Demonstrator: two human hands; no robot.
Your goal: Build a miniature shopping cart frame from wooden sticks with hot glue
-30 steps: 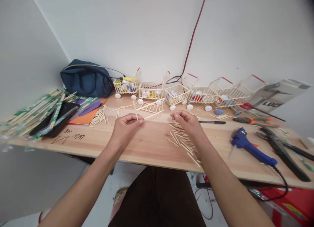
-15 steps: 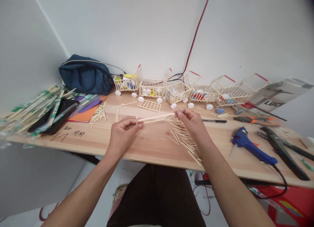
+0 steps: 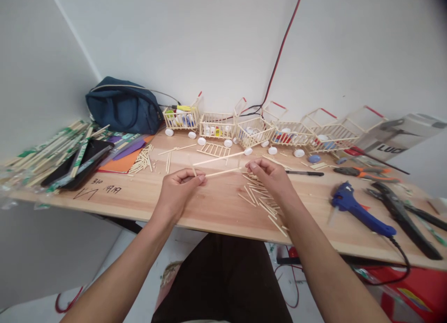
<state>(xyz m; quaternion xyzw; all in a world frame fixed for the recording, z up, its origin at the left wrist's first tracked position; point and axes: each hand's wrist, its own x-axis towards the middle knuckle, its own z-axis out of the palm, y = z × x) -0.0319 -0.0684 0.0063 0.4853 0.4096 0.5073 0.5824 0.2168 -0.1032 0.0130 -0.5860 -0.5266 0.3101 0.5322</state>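
Observation:
Between my hands, above the table, is a small open frame of thin wooden sticks, with two long sticks and short cross pieces at the ends. My left hand pinches its left end between thumb and fingers. The right end is in the fingertips of my right hand; the exact grip there is partly hidden. Under and beside my right hand lie many short loose sticks. A flat ladder-like stick panel rests just behind the held frame.
Several small stick-built shopping carts line the wall. A blue glue gun, orange-handled pliers and a long black-handled tool lie at right. A blue bag, wrapped chopsticks and short stick pieces occupy the left.
The stick frame has turned so that its two long sticks stand apart with the gap between them showing. My right hand has shifted slightly down and left; the left stays nearly in place.

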